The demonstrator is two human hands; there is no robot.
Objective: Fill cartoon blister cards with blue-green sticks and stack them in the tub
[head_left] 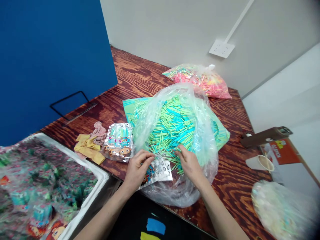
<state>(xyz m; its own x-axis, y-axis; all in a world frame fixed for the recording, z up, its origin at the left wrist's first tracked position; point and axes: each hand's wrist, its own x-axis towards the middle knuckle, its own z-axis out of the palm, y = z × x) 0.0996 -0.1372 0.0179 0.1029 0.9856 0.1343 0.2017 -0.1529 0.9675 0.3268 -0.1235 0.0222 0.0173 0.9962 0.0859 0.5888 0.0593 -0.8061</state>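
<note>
A large clear plastic bag (pixel 208 150) lies wide open on the table, heaped with thin green and blue sticks (pixel 172 123). At the heap's near edge, my right hand (pixel 188 163) is closed in a pinch on some thin sticks, mostly hidden by the fingers. My left hand (pixel 138 166) pinches the upper edge of a silver printed packet (pixel 162 168), which rests against the front of the bag. Left of that hand is a small pile of silver packets (pixel 120 141) with a cartoon print, the top one showing sticks through its window.
Yellow and pink cloths (pixel 91 150) lie at the left edge, above a white-rimmed container (pixel 92 163) of packets. Behind sits a tied bag of pink and green sticks (pixel 200 81). At right are a brown flask (pixel 262 137), paper cup (pixel 260 163) and another plastic bag (pixel 280 203).
</note>
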